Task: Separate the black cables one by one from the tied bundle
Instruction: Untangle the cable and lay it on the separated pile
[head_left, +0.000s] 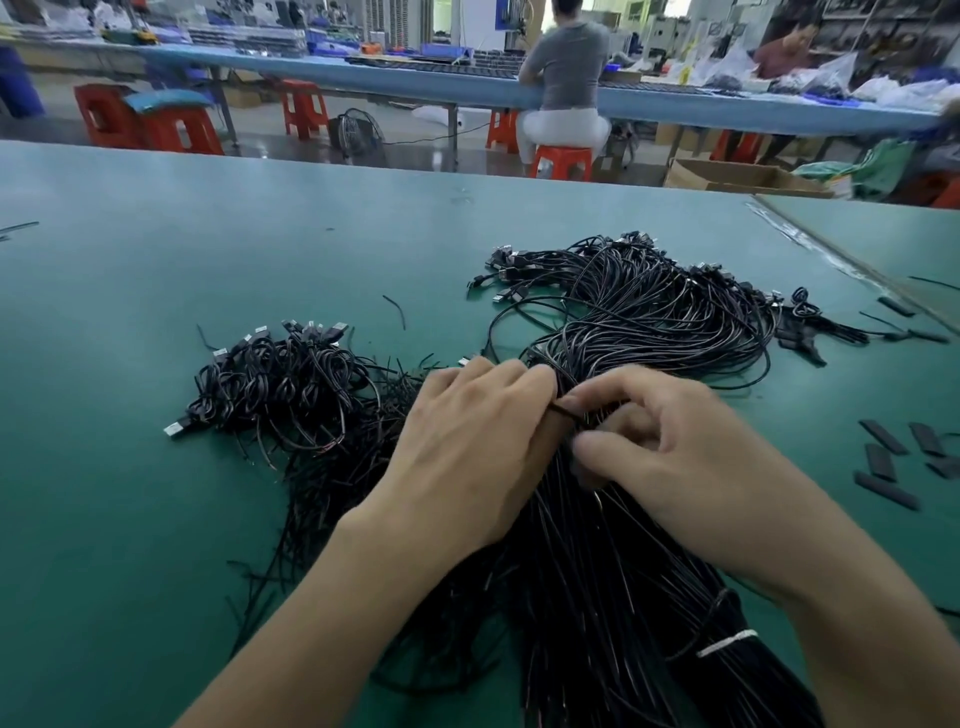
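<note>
Head view shows our left hand (467, 447) and right hand (675, 457) meeting over the middle of the large bundle of thin black sheathed cables (597, 571). The bundle lies on the green table mat (156, 260). It runs from a white twist tie (727, 643) near our body out to a loose fan of loops ending in silver-tipped plugs (511, 260).

Our left hand lies across the bundle with its fingers curled down around the strands. Our right hand bends thumb and fingers inward, pinching a short dark stretch of cable (563, 413) right beside the left fingertips. We cannot tell which single cable this is, because the strands overlap too densely.

To the left, well apart from the fan of plugs, sits a smaller heap of coiled black cables (280, 384). Short flat black sleeve pieces (883, 436) are scattered to the right.

We judge these cables to be light, limp and soft. The sheath probably drags on its neighbours, and the loops will likely snag one another. The best hold looks like a thumb-and-forefinger pinch on one strand in the straight stretch between the tie and the loops, with the left hand pinning the rest. A steady draw seems safer than a jerk, which could strain the plug joints or pull several strands out together.
</note>
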